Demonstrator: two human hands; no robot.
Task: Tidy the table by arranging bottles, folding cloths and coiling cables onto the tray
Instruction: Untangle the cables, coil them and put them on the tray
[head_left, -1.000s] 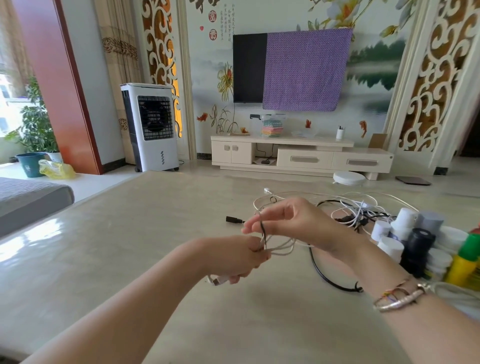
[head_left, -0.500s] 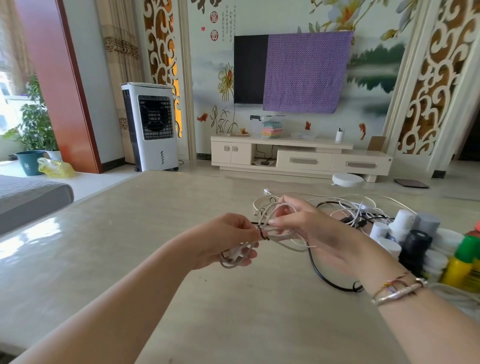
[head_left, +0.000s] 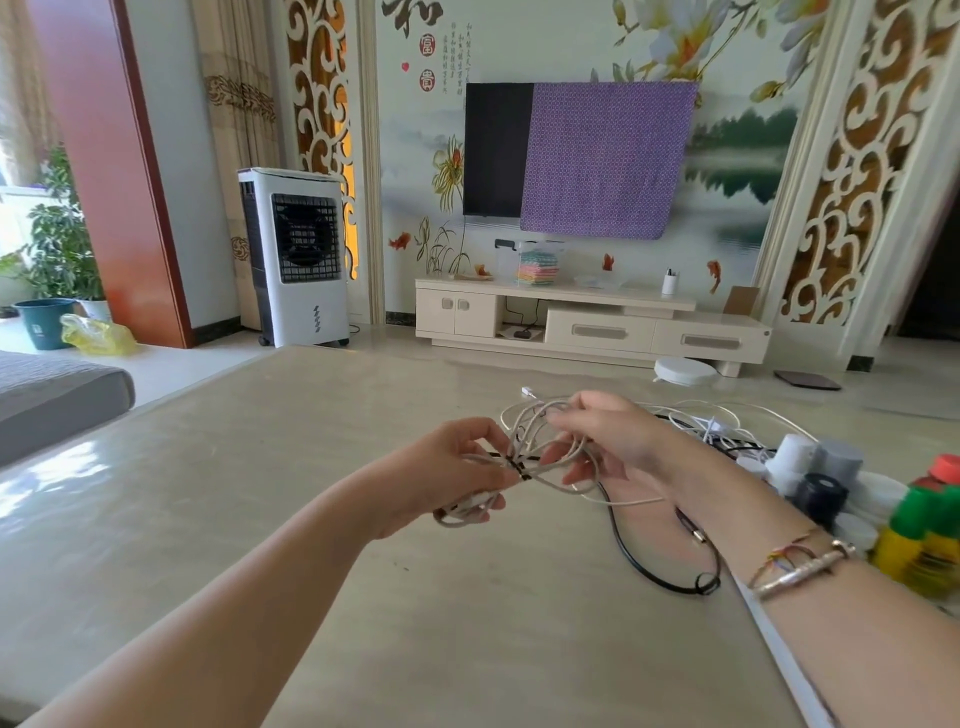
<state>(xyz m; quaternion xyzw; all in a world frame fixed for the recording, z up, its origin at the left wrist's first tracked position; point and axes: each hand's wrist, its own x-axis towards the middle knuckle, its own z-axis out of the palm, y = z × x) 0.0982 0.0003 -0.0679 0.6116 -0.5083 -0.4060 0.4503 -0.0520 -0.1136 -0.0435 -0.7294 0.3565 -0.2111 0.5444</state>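
Both hands were held up above the beige table (head_left: 260, 519), close together, and a coiled white cable (head_left: 540, 457) was between them. The left hand (head_left: 447, 478) gripped one end of the coil, with its fingers curled around the loops, and a few loops came out below its palm. A thin black tie (head_left: 519, 470) crossed the middle of the bundle, just beside the left fingertips. The right hand (head_left: 613, 441) held the other side of the coil: its thumb and first fingers pinched the upper loops, and the other fingers were spread under the cable. One white strand hung from the coil toward the right forearm. A bracelet (head_left: 800, 566) was on the right wrist. Under the right hand, a black cable (head_left: 639, 561) lay on the table in a curve, and its end made a small loop near the wrist. Behind the right hand there was a loose heap of white and black cables (head_left: 722, 426), not coiled. At the right edge stood a group of bottles (head_left: 831, 478), close to each other, with white, grey and black caps, and also a yellow bottle with green cap (head_left: 919, 540). I could not tell whether the bottles stood on a tray.
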